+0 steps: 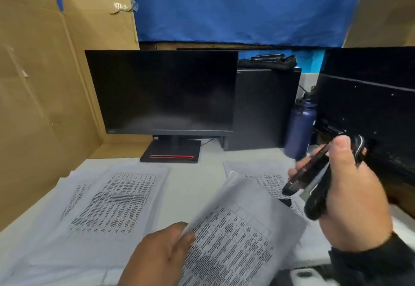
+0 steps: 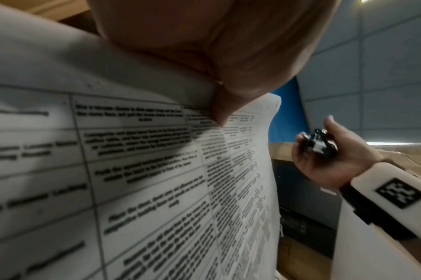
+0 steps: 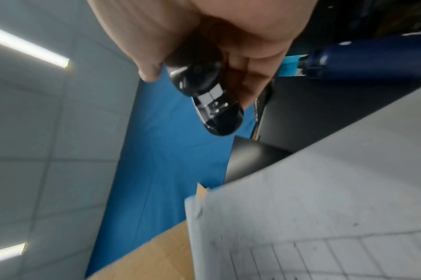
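Head view: at 6 o'clock the left hand [image 1: 161, 256] pinches the printed sheets [image 1: 235, 234], which are raised off the desk [image 1: 193, 187]. At 3 o'clock the right hand [image 1: 350, 196] grips a black stapler [image 1: 314, 180] — its arms spread.

Left wrist view: the thumb lies on the sheets' top margin, with the stapler at 3 o'clock, apart from the paper.

Right wrist view: the stapler is at 12 o'clock, the sheets' corner at 5 o'clock.

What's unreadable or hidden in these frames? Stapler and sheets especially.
Print on the held sheets: blurred in every view, unreadable.
Fingers of the left hand: head view, under the sheets; only the thumb shows.
Rear of the stapler: head view, wrapped by the right hand; staple load unseen.
Dark bundle on the computer tower: head view, too dark and small to identify.
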